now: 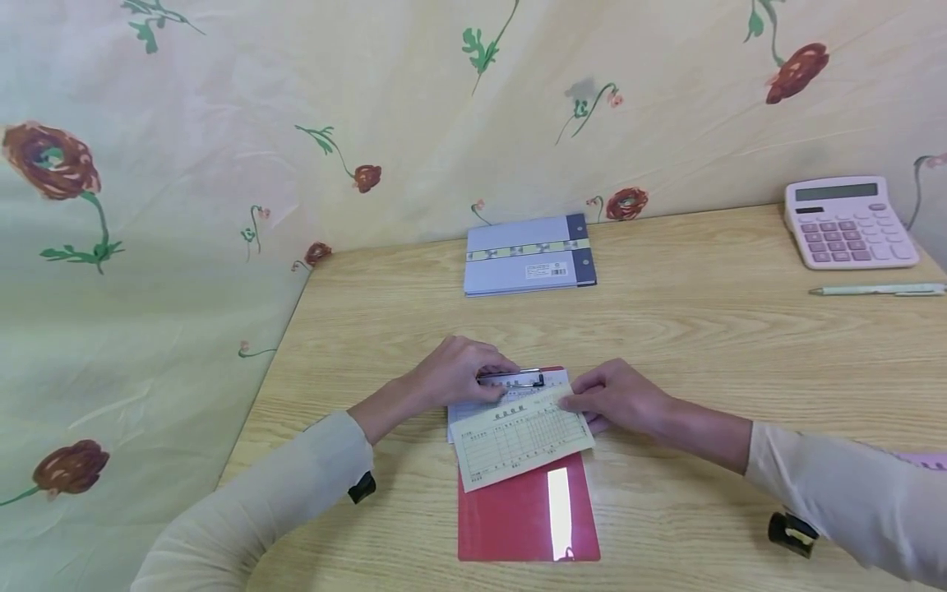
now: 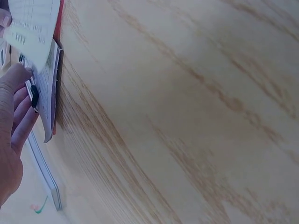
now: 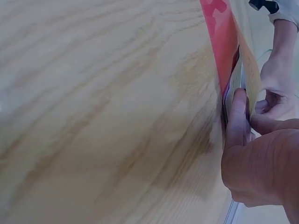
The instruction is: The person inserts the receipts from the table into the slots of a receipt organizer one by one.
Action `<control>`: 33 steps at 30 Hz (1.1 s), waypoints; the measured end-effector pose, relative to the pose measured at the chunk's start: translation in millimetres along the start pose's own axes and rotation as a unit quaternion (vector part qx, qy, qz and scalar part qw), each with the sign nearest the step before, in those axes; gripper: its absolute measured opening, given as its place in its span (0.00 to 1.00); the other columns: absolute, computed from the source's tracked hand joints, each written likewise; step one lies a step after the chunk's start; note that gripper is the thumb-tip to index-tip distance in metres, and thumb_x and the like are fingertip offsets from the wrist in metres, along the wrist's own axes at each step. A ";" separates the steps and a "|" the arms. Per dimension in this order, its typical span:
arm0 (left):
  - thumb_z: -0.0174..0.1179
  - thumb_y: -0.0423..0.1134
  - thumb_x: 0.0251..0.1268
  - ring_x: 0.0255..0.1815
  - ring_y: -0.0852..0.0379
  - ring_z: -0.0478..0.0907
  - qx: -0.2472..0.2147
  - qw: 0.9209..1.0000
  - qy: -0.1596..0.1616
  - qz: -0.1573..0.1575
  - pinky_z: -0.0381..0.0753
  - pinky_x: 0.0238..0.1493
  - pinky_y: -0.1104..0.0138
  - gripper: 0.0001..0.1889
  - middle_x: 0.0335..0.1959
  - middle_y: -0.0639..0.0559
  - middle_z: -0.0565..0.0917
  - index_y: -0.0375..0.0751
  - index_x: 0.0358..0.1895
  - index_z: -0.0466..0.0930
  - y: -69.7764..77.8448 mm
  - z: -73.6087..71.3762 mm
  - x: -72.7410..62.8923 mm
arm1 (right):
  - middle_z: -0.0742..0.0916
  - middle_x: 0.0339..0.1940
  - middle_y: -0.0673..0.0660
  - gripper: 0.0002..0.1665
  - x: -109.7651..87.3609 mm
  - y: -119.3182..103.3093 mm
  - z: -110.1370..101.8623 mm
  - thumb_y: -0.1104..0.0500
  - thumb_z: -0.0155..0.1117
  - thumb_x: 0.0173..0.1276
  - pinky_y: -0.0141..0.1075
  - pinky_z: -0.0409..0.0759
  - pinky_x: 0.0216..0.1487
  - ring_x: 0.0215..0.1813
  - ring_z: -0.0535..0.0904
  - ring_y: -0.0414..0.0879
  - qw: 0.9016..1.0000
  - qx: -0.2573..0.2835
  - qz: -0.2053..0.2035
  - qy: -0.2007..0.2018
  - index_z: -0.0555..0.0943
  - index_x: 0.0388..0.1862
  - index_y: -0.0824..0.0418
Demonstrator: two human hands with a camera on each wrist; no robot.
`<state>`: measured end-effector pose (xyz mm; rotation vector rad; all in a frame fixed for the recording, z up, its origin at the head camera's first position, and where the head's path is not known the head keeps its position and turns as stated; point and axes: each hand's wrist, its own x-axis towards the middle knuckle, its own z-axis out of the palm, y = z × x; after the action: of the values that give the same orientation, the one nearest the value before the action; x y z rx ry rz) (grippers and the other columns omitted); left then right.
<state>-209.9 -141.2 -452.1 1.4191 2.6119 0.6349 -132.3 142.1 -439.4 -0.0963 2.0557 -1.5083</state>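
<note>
A red clipboard (image 1: pixel 510 526) lies on the wooden table with a printed pad (image 1: pixel 460 411) at its top end. My left hand (image 1: pixel 466 370) grips the metal clip (image 1: pixel 531 379), thumb on the near side and fingers at the far side, as the left wrist view (image 2: pixel 18 100) also shows. Between thumb and fingers my right hand (image 1: pixel 625 397) pinches the right edge of a pale yellow receipt slip (image 1: pixel 525 440). The slip slants over the pad and clipboard, its lower left corner pointing toward me. In the right wrist view, the slip (image 3: pixel 250 60) stands raised off the clipboard.
A blue-grey binder (image 1: pixel 518 255) lies at the back against the floral cloth (image 1: pixel 414 107). Back right are a pink calculator (image 1: pixel 851 222) and a pale green pen (image 1: pixel 880 289). Something pink (image 1: pixel 925 460) shows beside the right sleeve.
</note>
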 end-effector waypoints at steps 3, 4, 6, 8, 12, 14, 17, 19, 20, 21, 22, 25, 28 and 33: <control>0.71 0.36 0.65 0.30 0.66 0.80 0.002 1.000 -0.004 -0.003 0.72 0.27 0.77 0.16 0.49 0.55 0.92 0.45 0.56 0.91 0.9 -0.9 0.2 | 0.92 0.47 0.63 0.17 3.6 -1.6 1.1 0.62 0.69 0.76 0.42 0.90 0.43 0.43 0.91 0.52 1.000 -0.006 0.004 0.007 0.86 0.56 0.73; 0.71 0.36 0.65 0.31 0.66 0.81 0.002 1.000 -0.005 -0.003 0.72 0.27 0.77 0.16 0.49 0.55 0.92 0.45 0.56 0.91 1.1 -0.9 0.4 | 0.92 0.47 0.63 0.17 4.3 -1.5 1.0 0.62 0.69 0.76 0.42 0.90 0.43 0.43 0.92 0.52 1.000 -0.009 0.003 0.007 0.86 0.56 0.73; 0.71 0.36 0.65 0.31 0.66 0.81 0.001 1.000 -0.005 -0.003 0.73 0.28 0.77 0.16 0.49 0.54 0.92 0.44 0.56 0.91 1.3 -1.0 0.7 | 0.92 0.47 0.63 0.18 5.5 -0.7 1.0 0.62 0.69 0.76 0.42 0.90 0.42 0.42 0.92 0.52 1.000 -0.016 0.005 0.010 0.86 0.57 0.73; 0.71 0.36 0.64 0.31 0.65 0.81 0.000 1.000 -0.005 -0.001 0.74 0.28 0.76 0.16 0.49 0.53 0.92 0.43 0.56 0.91 1.2 -0.8 1.0 | 0.92 0.46 0.64 0.18 6.1 0.3 1.1 0.62 0.68 0.76 0.42 0.90 0.41 0.42 0.91 0.52 1.000 -0.018 0.008 0.012 0.86 0.57 0.74; 0.72 0.35 0.63 0.31 0.66 0.82 0.001 1.000 -0.003 0.008 0.75 0.29 0.77 0.16 0.48 0.52 0.92 0.41 0.55 0.91 0.9 -0.6 1.9 | 0.92 0.44 0.64 0.18 7.6 2.8 1.3 0.63 0.67 0.77 0.42 0.90 0.40 0.40 0.91 0.51 1.000 -0.020 0.009 0.014 0.85 0.57 0.76; 0.72 0.34 0.63 0.32 0.66 0.82 0.004 1.000 -0.002 0.013 0.76 0.30 0.77 0.16 0.48 0.53 0.92 0.41 0.55 0.91 1.2 -1.0 2.5 | 0.92 0.44 0.64 0.17 8.6 3.7 1.8 0.63 0.66 0.78 0.42 0.90 0.39 0.40 0.91 0.51 1.000 -0.019 0.007 0.014 0.85 0.57 0.76; 0.72 0.33 0.62 0.33 0.66 0.83 0.006 1.000 -0.006 0.015 0.78 0.31 0.77 0.16 0.47 0.53 0.92 0.41 0.55 0.91 2.5 -2.4 3.2 | 0.92 0.44 0.64 0.16 9.7 4.6 2.1 0.63 0.65 0.78 0.43 0.90 0.39 0.39 0.91 0.51 1.000 -0.023 -0.002 0.011 0.85 0.56 0.76; 0.72 0.33 0.62 0.33 0.66 0.83 0.009 1.000 -0.011 0.015 0.78 0.32 0.77 0.16 0.47 0.53 0.92 0.40 0.54 0.91 3.4 -3.0 3.8 | 0.92 0.44 0.63 0.15 9.4 4.1 2.5 0.64 0.65 0.78 0.43 0.90 0.39 0.39 0.91 0.51 1.000 -0.025 -0.007 0.012 0.86 0.55 0.75; 0.72 0.33 0.62 0.33 0.65 0.83 0.011 1.000 -0.014 0.014 0.79 0.33 0.77 0.16 0.47 0.53 0.92 0.40 0.54 0.91 3.7 -3.3 4.1 | 0.92 0.43 0.63 0.15 9.1 3.9 2.9 0.64 0.65 0.78 0.43 0.90 0.38 0.39 0.91 0.51 1.000 -0.025 -0.009 0.012 0.86 0.54 0.75; 0.71 0.32 0.62 0.33 0.65 0.83 0.012 1.000 -0.017 0.013 0.79 0.33 0.77 0.16 0.47 0.53 0.92 0.40 0.54 0.91 4.2 -3.8 4.4 | 0.92 0.43 0.64 0.14 8.9 3.7 3.2 0.64 0.65 0.78 0.43 0.90 0.38 0.39 0.91 0.51 1.000 -0.027 -0.013 0.011 0.86 0.53 0.75; 0.71 0.33 0.63 0.33 0.65 0.83 0.014 1.000 -0.021 0.013 0.78 0.33 0.77 0.16 0.47 0.53 0.92 0.40 0.54 0.91 4.4 -4.1 4.7 | 0.92 0.43 0.64 0.14 8.6 3.5 3.6 0.64 0.65 0.77 0.43 0.90 0.38 0.39 0.91 0.51 0.999 -0.026 -0.014 0.012 0.86 0.52 0.76; 0.70 0.32 0.64 0.32 0.65 0.82 0.012 0.999 -0.029 0.013 0.78 0.33 0.78 0.16 0.48 0.53 0.92 0.41 0.55 0.91 4.8 -5.3 5.4 | 0.92 0.42 0.64 0.14 8.4 3.1 4.4 0.64 0.65 0.78 0.43 0.90 0.38 0.39 0.91 0.51 0.999 -0.026 -0.014 0.014 0.86 0.52 0.76; 0.68 0.31 0.65 0.31 0.65 0.81 0.007 0.999 -0.031 0.016 0.77 0.32 0.78 0.15 0.48 0.52 0.92 0.41 0.55 0.91 5.0 -6.8 5.8 | 0.92 0.42 0.63 0.15 8.9 3.0 4.5 0.63 0.65 0.78 0.43 0.90 0.37 0.38 0.91 0.51 0.999 -0.030 -0.009 0.018 0.86 0.52 0.75; 0.67 0.31 0.67 0.31 0.66 0.80 0.005 0.999 -0.031 0.023 0.77 0.31 0.78 0.14 0.47 0.51 0.92 0.40 0.53 0.92 5.8 -9.1 7.0 | 0.92 0.39 0.62 0.14 9.8 2.1 4.6 0.62 0.66 0.78 0.42 0.90 0.36 0.37 0.91 0.50 0.999 -0.035 -0.009 0.025 0.86 0.50 0.75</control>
<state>-211.9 -135.5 -440.8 1.4813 2.5458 0.5726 -137.6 135.1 -446.1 -0.1057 2.1528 -1.4634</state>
